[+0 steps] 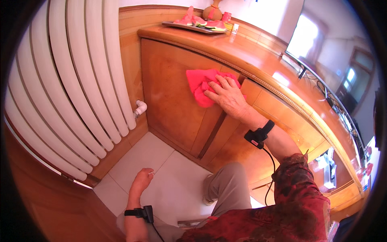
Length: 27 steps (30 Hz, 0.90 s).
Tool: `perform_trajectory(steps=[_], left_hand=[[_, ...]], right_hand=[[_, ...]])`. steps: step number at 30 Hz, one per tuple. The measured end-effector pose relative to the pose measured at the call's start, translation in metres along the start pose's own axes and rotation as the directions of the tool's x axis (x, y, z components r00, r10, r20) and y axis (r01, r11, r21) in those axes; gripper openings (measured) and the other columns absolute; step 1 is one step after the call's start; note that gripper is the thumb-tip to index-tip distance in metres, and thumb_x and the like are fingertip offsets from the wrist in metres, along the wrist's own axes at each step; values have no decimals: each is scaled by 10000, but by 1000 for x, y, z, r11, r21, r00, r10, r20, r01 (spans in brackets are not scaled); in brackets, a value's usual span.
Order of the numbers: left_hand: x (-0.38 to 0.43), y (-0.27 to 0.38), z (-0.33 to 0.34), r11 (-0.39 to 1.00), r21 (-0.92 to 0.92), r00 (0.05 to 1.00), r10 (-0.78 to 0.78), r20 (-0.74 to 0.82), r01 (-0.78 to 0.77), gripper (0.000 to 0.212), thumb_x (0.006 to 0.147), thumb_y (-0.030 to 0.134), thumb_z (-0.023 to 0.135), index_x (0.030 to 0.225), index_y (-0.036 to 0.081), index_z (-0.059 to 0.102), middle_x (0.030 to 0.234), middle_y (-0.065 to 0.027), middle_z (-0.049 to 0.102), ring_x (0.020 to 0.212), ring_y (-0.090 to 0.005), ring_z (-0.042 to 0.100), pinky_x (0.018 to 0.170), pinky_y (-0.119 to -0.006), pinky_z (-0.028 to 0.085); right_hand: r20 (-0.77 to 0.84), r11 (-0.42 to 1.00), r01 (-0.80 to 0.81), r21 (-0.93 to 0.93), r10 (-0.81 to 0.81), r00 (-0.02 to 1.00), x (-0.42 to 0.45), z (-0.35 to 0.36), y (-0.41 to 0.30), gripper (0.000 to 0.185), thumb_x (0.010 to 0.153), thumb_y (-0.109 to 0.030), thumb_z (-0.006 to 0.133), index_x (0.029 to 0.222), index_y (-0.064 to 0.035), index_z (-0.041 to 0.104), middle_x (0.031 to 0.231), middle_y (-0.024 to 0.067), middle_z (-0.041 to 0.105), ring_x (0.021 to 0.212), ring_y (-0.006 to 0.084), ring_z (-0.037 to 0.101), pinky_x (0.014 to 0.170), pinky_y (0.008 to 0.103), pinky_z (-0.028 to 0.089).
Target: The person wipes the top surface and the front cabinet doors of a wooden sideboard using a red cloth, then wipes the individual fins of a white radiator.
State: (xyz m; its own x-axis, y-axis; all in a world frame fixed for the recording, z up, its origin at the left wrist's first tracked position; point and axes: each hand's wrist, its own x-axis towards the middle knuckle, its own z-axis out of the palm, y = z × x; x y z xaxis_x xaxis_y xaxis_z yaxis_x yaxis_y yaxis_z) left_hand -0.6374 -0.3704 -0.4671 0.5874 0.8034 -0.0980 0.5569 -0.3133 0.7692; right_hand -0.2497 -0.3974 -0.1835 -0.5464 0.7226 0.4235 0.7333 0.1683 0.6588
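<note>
My right hand [228, 95] presses a bright pink cloth [198, 89] against the upper part of a wooden cabinet door [172, 99]. Its fingers are spread over the bunched fabric, and one corner of the cloth fans out to the left. My left hand [143, 178] hangs low over the tiled floor, apart from the cabinet and the radiator. Its fingers are loosely bent, and the inside of the palm is hidden. Black bands with cables circle both wrists.
A white column radiator [87, 75] stands at the left, with a white pipe elbow [141, 107] by the cabinet. On the cabinet top [257, 51] are a tray [193, 29] of watermelon slices, a gourd [211, 13], a small white bottle [235, 28], cables and a television [329, 54].
</note>
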Motion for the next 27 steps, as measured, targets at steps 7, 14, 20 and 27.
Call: perform_trajectory(steps=[7,14,20,27], left_hand=[[-7,74,6,918,-394,999,42,-14,-44,320,930,164,567,1207,4,576,1174,-89,621,1109,-167,555,948,-292,433],[25,235,-1,491,-730,880,258,-399,-475,528,951,215,545,1394,9,343,1407,-124,399,1279,-213,424,1039,-356,374],[27,280,25,142,-842,840,257,-477,-521,529,938,215,561,1378,4,358,1394,-86,391,1292,-204,384,1077,-363,317],[20,294,22,216,-833,860,98,-500,-509,339,933,137,557,1239,-3,505,1190,-83,564,1073,-183,563,920,-329,460]], right_hand=[[-47,956,-165,243,181,982,-12,-35,-4,372,801,-128,534,1166,-186,585,1143,87,560,1098,303,495,912,429,397],[-11,293,-199,935,586,810,6,-60,-51,514,745,-17,668,1220,-154,529,1087,143,571,1034,355,571,868,403,485],[88,445,-270,854,386,918,-24,-82,-96,549,798,-126,655,1307,-134,451,1204,162,523,1081,354,522,880,404,457],[229,208,-247,946,108,967,-57,-110,-61,555,831,-220,687,1318,-80,458,1241,186,523,1111,347,529,927,402,453]])
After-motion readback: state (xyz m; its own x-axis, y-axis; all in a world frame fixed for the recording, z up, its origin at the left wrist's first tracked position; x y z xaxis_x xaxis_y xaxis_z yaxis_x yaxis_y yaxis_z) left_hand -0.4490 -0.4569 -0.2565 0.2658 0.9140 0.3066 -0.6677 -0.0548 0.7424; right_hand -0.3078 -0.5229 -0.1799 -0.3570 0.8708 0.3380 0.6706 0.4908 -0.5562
